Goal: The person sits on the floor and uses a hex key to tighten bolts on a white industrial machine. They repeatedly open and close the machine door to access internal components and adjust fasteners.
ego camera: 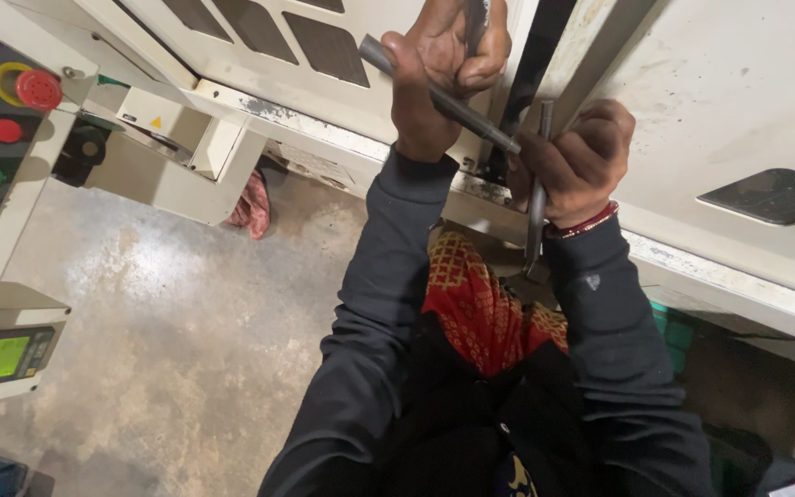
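Observation:
My left hand [439, 64] is closed around a grey metal rod [434, 92] that slants down to the right toward a dark gap between two white machine panels. My right hand [577, 161] grips a second grey metal bar [535, 216] held nearly upright, its lower end hanging below my wrist. The tips of the two tools meet close to the gap [512, 143]. Both arms wear dark sleeves, and a red bangle sits on my right wrist.
A white machine housing [720, 101] with dark vent slots fills the top and right. At left stands a control panel [2, 120] with red and green buttons and a small green screen [6, 357]. A pink rag [252, 204] lies on the concrete floor [167, 313].

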